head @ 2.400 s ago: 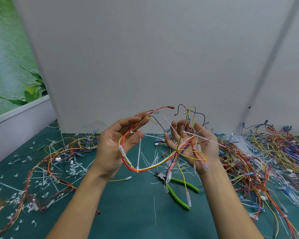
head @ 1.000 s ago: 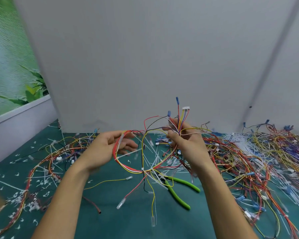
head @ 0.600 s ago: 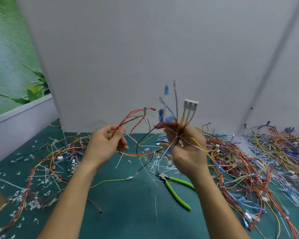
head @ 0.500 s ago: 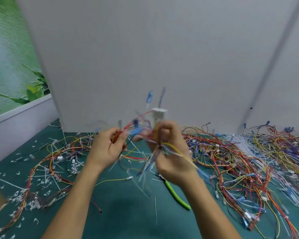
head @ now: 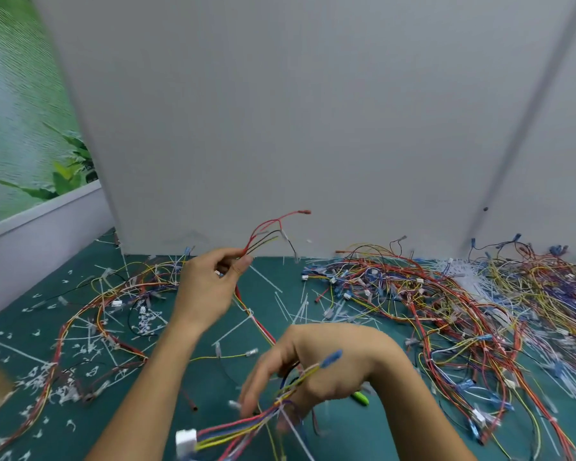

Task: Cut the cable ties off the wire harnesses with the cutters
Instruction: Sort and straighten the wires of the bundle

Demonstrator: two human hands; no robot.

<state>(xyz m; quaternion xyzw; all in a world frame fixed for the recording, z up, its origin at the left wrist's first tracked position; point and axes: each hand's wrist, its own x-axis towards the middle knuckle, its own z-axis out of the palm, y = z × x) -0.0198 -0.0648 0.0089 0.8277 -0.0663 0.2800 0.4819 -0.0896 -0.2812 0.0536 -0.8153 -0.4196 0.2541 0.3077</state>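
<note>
Two hands in view, well apart.

- Left hand [head: 210,287], centre of frame, raised. Thumb and fingertips pinch one end of a harness [head: 233,429]; four thin wires (two red, a black and a yellow, as far as can be told) fan up and right from the pinch.
- A red strand runs from the left hand down toward the right hand [head: 330,367], low and right of centre.
- Right hand blurred. Fingers look curled round the other end of the harness, which crosses the hand and trails to lower centre.
- One white connector [head: 184,440] on that lower end. One blue terminal lies across the back of the right hand.
- Cutters [head: 359,398]: one pair, lying on the green surface [head: 207,390] just under the right hand. Only a green handle tip shows.
- Pile [head: 446,294] of harnesses fills the right of the frame; too tangled to count.
- A looser tangle [head: 97,294] at left, also uncounted.
- White cut ties [head: 293,307] litter the surface across the middle and left.
- Grey panel [head: 313,111] stands behind.
</note>
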